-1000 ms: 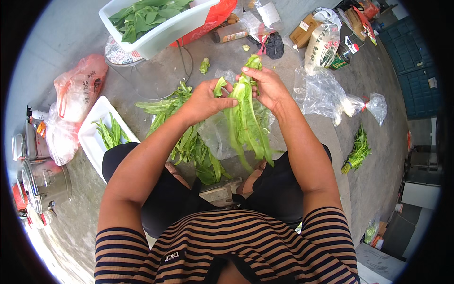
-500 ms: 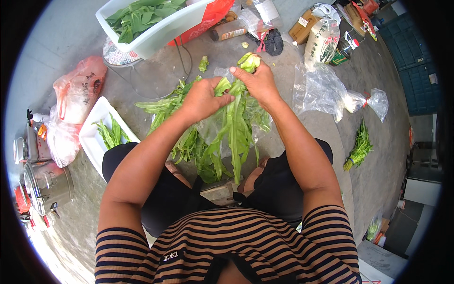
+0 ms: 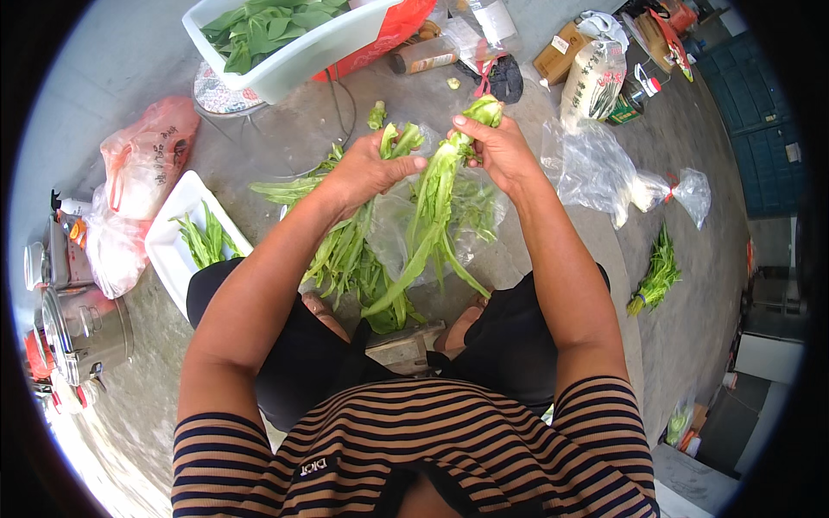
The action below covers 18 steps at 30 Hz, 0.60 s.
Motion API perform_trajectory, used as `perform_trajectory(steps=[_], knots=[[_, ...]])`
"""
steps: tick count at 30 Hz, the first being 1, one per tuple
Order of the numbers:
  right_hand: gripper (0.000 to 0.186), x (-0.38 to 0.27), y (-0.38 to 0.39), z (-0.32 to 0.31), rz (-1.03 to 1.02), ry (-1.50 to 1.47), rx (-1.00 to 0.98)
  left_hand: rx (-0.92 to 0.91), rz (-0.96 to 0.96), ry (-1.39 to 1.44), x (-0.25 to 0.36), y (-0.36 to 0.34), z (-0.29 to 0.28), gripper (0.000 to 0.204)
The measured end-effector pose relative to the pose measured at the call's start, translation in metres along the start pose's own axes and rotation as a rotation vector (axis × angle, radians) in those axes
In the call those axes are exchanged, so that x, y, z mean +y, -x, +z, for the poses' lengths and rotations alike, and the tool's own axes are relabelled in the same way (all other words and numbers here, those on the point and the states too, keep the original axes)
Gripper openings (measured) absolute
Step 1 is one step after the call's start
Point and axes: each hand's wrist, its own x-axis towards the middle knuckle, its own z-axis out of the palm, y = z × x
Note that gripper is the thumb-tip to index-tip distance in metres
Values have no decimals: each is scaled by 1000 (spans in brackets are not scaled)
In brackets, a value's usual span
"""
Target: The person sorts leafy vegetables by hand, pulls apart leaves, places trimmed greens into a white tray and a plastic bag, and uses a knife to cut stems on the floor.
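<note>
My right hand (image 3: 499,151) grips a head of long-leaf lettuce (image 3: 434,186) close to its pale cut base. The base points up and away, and the long leaves hang toward my lap. To its left, my left hand (image 3: 370,175) is closed round some pulled-off lettuce leaves (image 3: 401,142), whose pale ends stick out past the fingers. A gap separates the two hands. Below them, loose lettuce leaves (image 3: 350,259) lie heaped on and around a clear plastic bag (image 3: 393,226) between my feet. A small trimmed lettuce stump (image 3: 377,114) rests on the floor beyond.
On the left stand a white tray (image 3: 166,244) with some leaves and a pink plastic bag (image 3: 151,155). A white tub (image 3: 285,73) of greens is at the far left. Rightward lie a clear bag (image 3: 591,168), a grain sack (image 3: 596,79) and a bundle of greens (image 3: 661,272).
My hands have moved apart, the left going left with leaves in it and the right slightly right with the lettuce head. Fewer leaves hang from the head now.
</note>
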Motion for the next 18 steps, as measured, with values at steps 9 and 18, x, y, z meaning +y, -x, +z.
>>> perform_trajectory(steps=[9, 18], knots=[[18, 4, -1, 3, -3, -252, -23, 1, 98, -40, -16, -6, 16, 37], [19, 1, 0, 4, 1, -71, -21, -85, -187, 86, 4, -2, 2, 16]])
